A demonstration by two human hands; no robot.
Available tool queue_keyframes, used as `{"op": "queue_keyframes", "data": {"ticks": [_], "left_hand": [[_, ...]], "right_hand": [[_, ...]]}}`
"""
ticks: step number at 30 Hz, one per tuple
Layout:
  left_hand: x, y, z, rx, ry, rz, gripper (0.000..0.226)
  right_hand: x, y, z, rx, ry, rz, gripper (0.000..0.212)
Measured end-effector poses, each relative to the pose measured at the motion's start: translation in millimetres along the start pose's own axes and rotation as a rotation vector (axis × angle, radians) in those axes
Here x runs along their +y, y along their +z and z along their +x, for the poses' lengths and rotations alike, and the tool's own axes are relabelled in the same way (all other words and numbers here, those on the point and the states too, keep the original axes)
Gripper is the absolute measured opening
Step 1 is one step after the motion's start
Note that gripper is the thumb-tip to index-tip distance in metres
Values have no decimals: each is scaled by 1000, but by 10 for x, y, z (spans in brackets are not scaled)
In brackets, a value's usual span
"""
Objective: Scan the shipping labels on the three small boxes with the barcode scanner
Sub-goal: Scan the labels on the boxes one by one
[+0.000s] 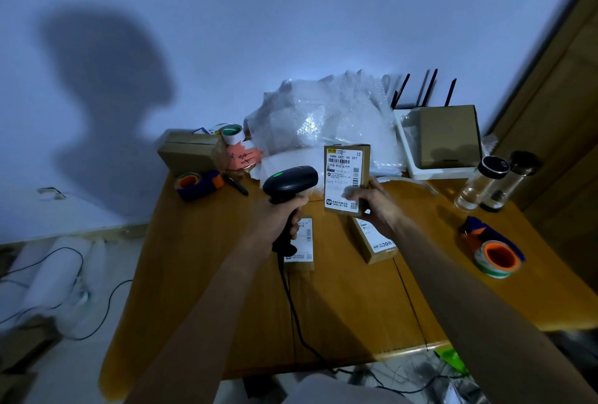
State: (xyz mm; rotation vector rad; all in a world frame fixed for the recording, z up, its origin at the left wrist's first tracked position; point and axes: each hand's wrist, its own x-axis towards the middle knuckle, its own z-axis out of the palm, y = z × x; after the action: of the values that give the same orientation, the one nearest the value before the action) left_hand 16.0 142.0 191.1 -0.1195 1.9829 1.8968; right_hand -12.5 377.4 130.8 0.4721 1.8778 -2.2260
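Wooden table (pixel 339 322) carries two small boxes, one (pixel 299 243) just behind my left hand (pixel 278 221), one (pixel 372 242) under my right; left hand grips the black scanner (pixel 289 182); right hand (pixel 378 206) pinches the third box (pixel 346 179) upright beside the scanner, label facing me.

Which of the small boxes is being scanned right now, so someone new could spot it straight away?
Look at the wooden table, just in front of the bubble wrap pile. The right hand holds one small box upright beside the barcode scanner in the left hand. Unlike the two boxes lying flat, it is raised, label facing the camera.
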Motion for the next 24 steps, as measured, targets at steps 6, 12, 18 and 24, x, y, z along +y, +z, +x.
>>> {"op": "queue_keyframes", "data": {"ticks": [6, 12, 18, 24], "left_hand": [[-51, -35, 1, 1, 10, -29, 31], [-96, -67, -11, 25, -5, -23, 30], [-106, -65, -1, 28, -16, -41, 33], [-146, -87, 28, 33, -65, -55, 35]], "right_hand": [[35, 21, -6, 8, -1, 25, 52], [89, 35, 12, 1, 10, 26, 59], [145, 26, 42, 9, 32, 24, 67], [207, 16, 40, 21, 54, 53, 50]]}}
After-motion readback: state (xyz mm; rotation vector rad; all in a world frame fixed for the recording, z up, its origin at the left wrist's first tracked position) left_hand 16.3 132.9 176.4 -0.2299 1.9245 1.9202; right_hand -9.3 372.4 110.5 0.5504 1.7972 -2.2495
